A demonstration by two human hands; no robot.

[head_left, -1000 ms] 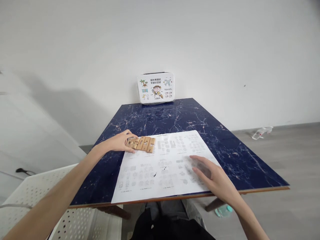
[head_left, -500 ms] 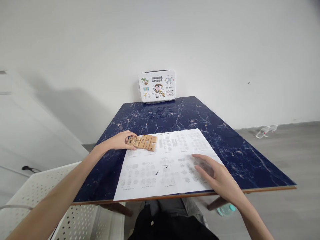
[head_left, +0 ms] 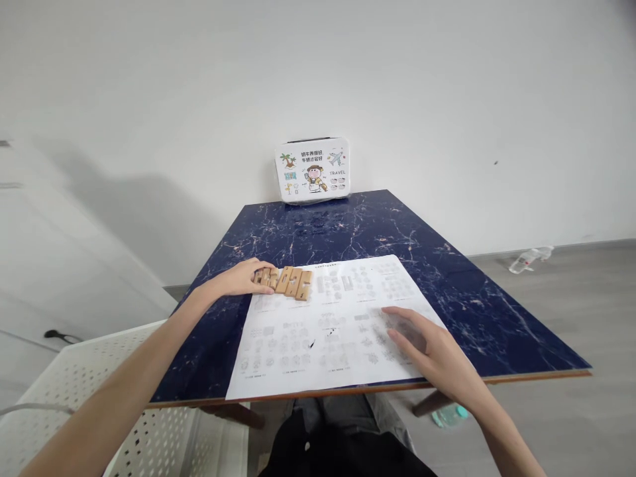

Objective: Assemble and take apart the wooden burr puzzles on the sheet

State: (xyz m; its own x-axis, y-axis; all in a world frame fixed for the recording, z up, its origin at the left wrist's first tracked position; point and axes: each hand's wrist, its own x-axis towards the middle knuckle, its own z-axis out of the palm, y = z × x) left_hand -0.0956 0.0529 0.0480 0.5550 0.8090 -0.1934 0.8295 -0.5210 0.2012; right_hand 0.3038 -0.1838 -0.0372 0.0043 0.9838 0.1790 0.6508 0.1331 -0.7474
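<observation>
A white perforated plastic chair (head_left: 74,371) is cut off at the lower left. Beyond it, the left hand (head_left: 237,279) is closed around the left end of a row of light-brown notched wooden blocks (head_left: 289,283), fingers on the far side and thumb on the near side. The fingers hide that end. The row lies on the far left corner of a white printed paper sheet (head_left: 318,344) on the dark blue marbled table (head_left: 358,228). Its long axis runs left to right. The sheet's small diagrams are too fine to read. The right hand (head_left: 430,351) rests flat on the sheet's near right part, palm down and fingers apart and blurred, gripping nothing.
</observation>
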